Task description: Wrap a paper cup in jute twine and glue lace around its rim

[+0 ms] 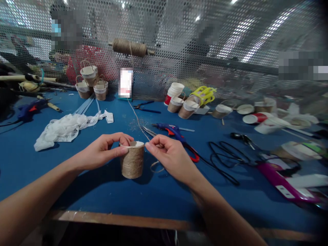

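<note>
A paper cup wrapped in brown jute twine (132,160) is held just above the blue table (107,191), near its front edge. My left hand (107,150) is closed round the cup's rim from the left, thumb and fingers pinching it. My right hand (169,153) pinches the twine strand (137,119) at the cup's right rim. That strand runs back across the table toward a twine spool (129,47) hung on the mesh screen.
A blue and red glue gun (176,134) lies just behind my right hand. White cloth (66,127) lies at left. Wrapped cups (91,83) stand at the back left, more cups (180,102) at back centre. Black scissors (242,138), black cable (225,160) and a phone (126,83) are nearby. People sit behind the mesh.
</note>
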Motion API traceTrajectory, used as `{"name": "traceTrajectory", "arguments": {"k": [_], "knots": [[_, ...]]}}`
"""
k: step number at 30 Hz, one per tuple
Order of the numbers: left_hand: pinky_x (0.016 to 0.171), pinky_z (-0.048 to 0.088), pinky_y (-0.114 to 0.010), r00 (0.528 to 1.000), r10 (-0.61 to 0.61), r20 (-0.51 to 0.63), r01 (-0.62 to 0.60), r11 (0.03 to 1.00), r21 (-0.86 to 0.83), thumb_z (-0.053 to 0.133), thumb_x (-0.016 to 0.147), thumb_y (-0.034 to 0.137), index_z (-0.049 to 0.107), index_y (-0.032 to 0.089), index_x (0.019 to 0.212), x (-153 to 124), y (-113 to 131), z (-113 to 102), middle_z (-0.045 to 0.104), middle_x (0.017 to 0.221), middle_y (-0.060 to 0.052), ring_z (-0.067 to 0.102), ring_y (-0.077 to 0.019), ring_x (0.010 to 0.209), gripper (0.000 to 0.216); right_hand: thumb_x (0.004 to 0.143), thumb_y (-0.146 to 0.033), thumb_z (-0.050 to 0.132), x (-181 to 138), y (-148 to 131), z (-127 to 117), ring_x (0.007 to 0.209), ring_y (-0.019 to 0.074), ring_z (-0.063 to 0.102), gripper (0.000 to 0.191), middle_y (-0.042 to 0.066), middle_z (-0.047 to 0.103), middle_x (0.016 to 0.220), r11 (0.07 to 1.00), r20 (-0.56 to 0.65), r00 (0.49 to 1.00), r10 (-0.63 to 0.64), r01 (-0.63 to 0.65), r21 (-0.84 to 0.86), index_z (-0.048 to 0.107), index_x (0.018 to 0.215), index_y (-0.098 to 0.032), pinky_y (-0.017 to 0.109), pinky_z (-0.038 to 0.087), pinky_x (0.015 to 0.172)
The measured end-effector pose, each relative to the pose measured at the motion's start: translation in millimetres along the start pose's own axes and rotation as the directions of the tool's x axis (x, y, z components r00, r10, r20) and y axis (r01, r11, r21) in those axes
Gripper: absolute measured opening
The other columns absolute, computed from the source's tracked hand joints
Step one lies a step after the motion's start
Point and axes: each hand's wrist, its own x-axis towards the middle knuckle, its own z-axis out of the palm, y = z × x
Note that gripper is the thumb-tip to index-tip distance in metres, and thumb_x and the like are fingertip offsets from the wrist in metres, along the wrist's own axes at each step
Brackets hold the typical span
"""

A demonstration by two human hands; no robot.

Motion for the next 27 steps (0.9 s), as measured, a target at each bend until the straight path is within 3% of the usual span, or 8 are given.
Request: {"name": "traceTrajectory", "arguments": {"k": [4,8,12,16,27], "knots": [[0.097,0.036,-0.038,1.000,0.005,0.024,-0.004,0.999,-0.045,0.053,0.085,0.027,0.055,0.018,0.076,-0.6,-0.2,-1.2,0.060,0.092,-0.005,0.047,-0.0229,0.115,0.013,0.079,-0.031,0.055,-0.5,0.8,0.1,0.048,0.0058,0.036,0.020,-0.006,0.042,0.056,1.000,0.002,1.000,-0.011,0.011,0.015,0.050,0.068,-0.016,0.020,0.030,0.042],[0.098,0.035,-0.040,0.999,0.000,0.038,0.005,0.992,-0.123,0.055,0.084,0.030,0.056,0.018,0.075,-0.6,0.5,-2.0,0.060,0.091,-0.005,0.046,-0.0248,0.116,0.016,0.081,-0.031,0.053,-0.5,0.6,-1.0,0.045,0.0058,0.031,0.017,-0.009,0.033,0.051,0.999,0.045,0.999,0.004,-0.006,0.045,0.055,0.084,-0.015,0.020,0.027,0.041],[0.099,0.033,-0.041,0.998,0.003,0.060,0.011,0.975,-0.221,0.057,0.083,0.031,0.056,0.016,0.074,0.0,-0.9,-1.9,0.059,0.091,-0.007,0.043,-0.0259,0.117,0.017,0.082,-0.033,0.052,-0.7,-0.5,-3.0,0.051,0.0078,0.042,0.026,-0.002,0.053,0.064,0.994,0.144,0.989,0.030,-0.044,0.098,0.061,0.098,-0.015,0.022,0.035,0.045],[0.100,0.031,-0.040,0.996,0.012,0.088,0.018,0.944,-0.328,0.058,0.082,0.030,0.058,0.015,0.076,-0.7,-2.3,-1.7,0.057,0.089,-0.005,0.044,-0.0253,0.115,0.016,0.082,-0.034,0.053,-1.7,-1.0,-4.5,0.055,0.0085,0.047,0.026,0.001,0.061,0.073,0.988,0.188,0.982,0.030,-0.058,0.143,0.063,0.096,-0.015,0.022,0.036,0.047],[0.101,0.031,-0.039,0.993,0.023,0.115,0.025,0.918,-0.395,0.060,0.081,0.031,0.060,0.016,0.074,0.5,-0.8,-2.0,0.056,0.088,-0.005,0.044,-0.0245,0.116,0.016,0.082,-0.026,0.054,-0.9,-1.6,-6.4,0.049,0.0056,0.034,0.012,-0.006,0.045,0.058,0.965,0.308,0.951,-0.009,-0.072,0.252,0.059,0.083,-0.015,0.021,0.026,0.045]]}}
